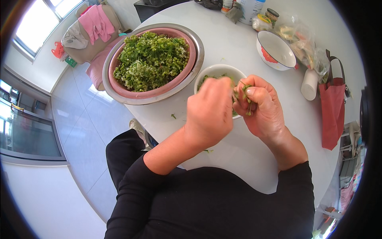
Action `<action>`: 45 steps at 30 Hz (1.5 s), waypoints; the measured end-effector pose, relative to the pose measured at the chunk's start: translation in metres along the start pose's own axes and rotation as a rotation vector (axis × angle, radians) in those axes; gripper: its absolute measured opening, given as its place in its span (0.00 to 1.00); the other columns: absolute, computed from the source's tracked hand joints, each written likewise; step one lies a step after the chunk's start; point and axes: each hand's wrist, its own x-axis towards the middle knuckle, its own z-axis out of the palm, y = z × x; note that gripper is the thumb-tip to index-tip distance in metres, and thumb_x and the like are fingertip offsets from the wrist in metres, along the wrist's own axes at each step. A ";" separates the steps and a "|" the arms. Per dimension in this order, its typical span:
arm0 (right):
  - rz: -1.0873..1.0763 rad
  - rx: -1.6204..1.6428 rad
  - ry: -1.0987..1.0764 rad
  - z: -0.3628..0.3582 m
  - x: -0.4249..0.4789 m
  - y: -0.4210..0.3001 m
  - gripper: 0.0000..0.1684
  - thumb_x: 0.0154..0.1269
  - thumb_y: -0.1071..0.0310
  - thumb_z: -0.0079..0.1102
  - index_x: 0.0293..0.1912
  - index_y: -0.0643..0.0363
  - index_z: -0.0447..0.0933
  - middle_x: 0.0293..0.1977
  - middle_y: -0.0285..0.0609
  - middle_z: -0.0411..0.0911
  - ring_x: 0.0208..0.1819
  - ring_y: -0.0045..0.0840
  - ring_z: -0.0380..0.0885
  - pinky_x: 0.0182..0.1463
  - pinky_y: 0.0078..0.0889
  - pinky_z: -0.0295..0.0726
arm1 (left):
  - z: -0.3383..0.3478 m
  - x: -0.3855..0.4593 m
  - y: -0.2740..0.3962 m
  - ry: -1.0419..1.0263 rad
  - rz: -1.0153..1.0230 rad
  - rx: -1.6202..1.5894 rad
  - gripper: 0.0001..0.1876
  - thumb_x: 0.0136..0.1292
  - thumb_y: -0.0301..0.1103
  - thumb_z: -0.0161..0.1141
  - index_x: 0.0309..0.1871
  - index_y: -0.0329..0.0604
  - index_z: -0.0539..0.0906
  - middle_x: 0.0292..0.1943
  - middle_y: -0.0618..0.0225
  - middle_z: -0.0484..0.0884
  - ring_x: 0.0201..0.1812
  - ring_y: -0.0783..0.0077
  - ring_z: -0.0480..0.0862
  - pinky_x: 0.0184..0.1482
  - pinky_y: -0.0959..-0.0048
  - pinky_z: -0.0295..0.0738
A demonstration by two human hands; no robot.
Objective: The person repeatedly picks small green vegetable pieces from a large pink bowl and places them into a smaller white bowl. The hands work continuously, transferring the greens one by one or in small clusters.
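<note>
Both hands are raised over a white bowl (217, 69) that holds green plant bits. Between the thumb and fingers of my right hand (261, 103) is a small green flower cluster (247, 95) with thin stalks. My left hand (209, 109) is blurred and close beside it, its fingers bent; whether they hold anything is hidden. To the left, a pink colander (192, 56) heaped with green and white flower clusters (152, 61) sits inside a wide steel basin (199, 38). The two hands cover much of the bowl's near side.
An enamel basin with a red pattern (276, 50), plastic bags (301, 44), jars (262, 22), a white cylinder (309, 84) and a red cloth bag (332, 113) stand along the table's far right. Green scraps (173, 116) lie on the white table (235, 155). A chair (110, 27) is beyond the left edge.
</note>
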 end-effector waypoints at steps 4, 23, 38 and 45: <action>0.125 -0.562 0.076 -0.006 0.009 -0.009 0.08 0.67 0.71 0.49 0.35 0.64 0.76 0.28 0.37 0.75 0.31 0.20 0.73 0.33 0.26 0.71 | -0.021 0.013 0.003 -0.156 -0.806 -0.764 0.12 0.77 0.31 0.46 0.50 0.33 0.77 0.32 0.66 0.78 0.26 0.84 0.76 0.25 0.83 0.68; -0.745 -1.489 -0.159 -0.003 0.011 -0.011 0.24 0.61 0.80 0.54 0.57 0.60 0.74 0.51 0.51 0.78 0.49 0.41 0.79 0.45 0.33 0.81 | -0.044 0.029 -0.008 -0.709 -1.109 -1.010 0.08 0.70 0.29 0.48 0.39 0.36 0.78 0.24 0.68 0.78 0.20 0.81 0.73 0.24 0.82 0.67; -0.975 -1.820 -0.264 -0.014 0.016 -0.009 0.19 0.53 0.80 0.59 0.47 0.69 0.75 0.38 0.44 0.75 0.33 0.35 0.74 0.28 0.34 0.76 | -0.041 0.029 -0.014 -0.656 -1.238 -1.096 0.15 0.71 0.38 0.55 0.45 0.31 0.79 0.30 0.66 0.82 0.26 0.80 0.77 0.28 0.81 0.71; -1.022 -1.942 -0.232 -0.009 0.016 -0.003 0.21 0.44 0.80 0.62 0.43 0.69 0.75 0.32 0.42 0.74 0.29 0.33 0.73 0.26 0.33 0.75 | -0.025 0.016 -0.015 -0.353 -1.294 -1.143 0.09 0.69 0.30 0.57 0.41 0.31 0.79 0.26 0.69 0.81 0.23 0.81 0.78 0.24 0.83 0.72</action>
